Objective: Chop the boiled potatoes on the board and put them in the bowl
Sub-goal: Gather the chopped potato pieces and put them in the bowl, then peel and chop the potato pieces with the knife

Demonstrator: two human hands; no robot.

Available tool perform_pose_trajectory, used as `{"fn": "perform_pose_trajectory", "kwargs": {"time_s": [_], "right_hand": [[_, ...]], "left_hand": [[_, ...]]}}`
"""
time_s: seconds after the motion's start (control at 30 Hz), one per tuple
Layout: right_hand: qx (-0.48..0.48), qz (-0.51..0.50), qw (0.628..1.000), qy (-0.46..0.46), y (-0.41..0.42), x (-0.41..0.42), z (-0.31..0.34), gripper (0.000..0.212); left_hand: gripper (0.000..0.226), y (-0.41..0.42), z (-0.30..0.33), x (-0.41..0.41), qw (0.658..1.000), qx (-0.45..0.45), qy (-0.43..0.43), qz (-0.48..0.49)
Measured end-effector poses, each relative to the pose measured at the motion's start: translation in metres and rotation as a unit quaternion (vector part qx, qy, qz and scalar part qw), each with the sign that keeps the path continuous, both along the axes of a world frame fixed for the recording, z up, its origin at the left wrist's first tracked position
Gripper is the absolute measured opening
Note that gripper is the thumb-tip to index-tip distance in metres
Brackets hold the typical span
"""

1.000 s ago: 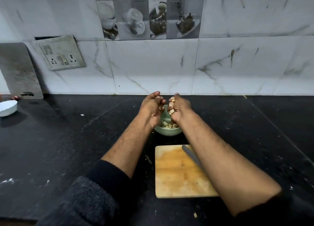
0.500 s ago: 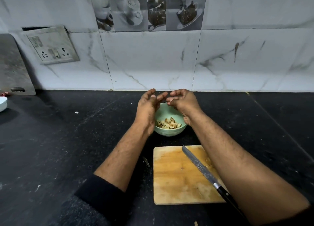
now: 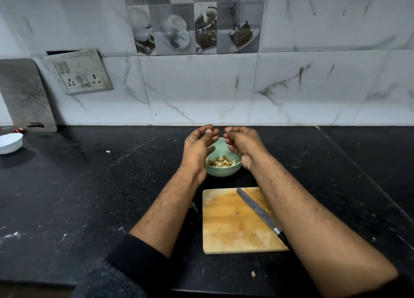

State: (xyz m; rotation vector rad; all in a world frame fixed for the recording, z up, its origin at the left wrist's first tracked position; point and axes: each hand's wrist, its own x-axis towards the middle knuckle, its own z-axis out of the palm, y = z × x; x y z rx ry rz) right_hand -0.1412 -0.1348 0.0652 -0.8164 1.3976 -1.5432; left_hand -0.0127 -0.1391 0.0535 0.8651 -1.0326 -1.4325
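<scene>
Board bare, chopping apparently finished.
Wooden chopping board [image 3: 235, 226] carries only the knife [image 3: 259, 212]; beyond, potato pieces [image 3: 221, 162] fill the green bowl [image 3: 224, 171], left hand [image 3: 198, 147] and right hand [image 3: 243, 144] above it, fingers loosely curled, holding nothing visible.

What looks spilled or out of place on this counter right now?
One stray potato piece lies on the black counter in front of the chopping board, outside the green bowl. The wall socket plate hangs askew.

Dim, cool light (edges bowed by wide-angle), slightly soft.
</scene>
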Motion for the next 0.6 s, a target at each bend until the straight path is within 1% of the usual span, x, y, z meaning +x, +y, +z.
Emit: {"fn": "perform_pose_trajectory", "kwargs": {"time_s": [0.13,0.23,0.3,0.43,0.47,0.53,0.6], "right_hand": [[-0.031,-0.01,0.997,0.071,0.04,-0.012,0.004,0.011],[-0.021,-0.002,0.991,0.134,0.076,-0.029,0.0,0.008],[-0.009,-0.002,0.986,0.169,0.098,-0.04,-0.01,0.008],[0.002,-0.013,0.981,0.196,0.128,-0.053,-0.035,0.008],[0.005,-0.019,0.976,0.216,0.134,-0.055,-0.041,0.008],[0.019,-0.024,0.958,0.285,0.141,-0.061,-0.05,0.004],[0.047,0.002,0.933,0.356,0.147,-0.066,-0.054,0.006]], "left_hand": [[0.019,0.03,0.002,-0.004,0.999,-0.032,-0.038,0.011],[0.019,0.057,-0.004,-0.011,0.997,-0.05,-0.057,0.005],[0.019,0.074,-0.014,-0.019,0.998,-0.04,-0.051,-0.003],[0.018,0.103,-0.036,-0.037,0.998,-0.013,-0.04,-0.035],[0.019,0.108,-0.04,-0.04,0.998,-0.011,-0.04,-0.041],[0.019,0.116,-0.045,-0.043,0.998,-0.009,-0.039,-0.043],[0.018,0.12,-0.048,-0.042,0.998,-0.012,-0.038,-0.038]]}}
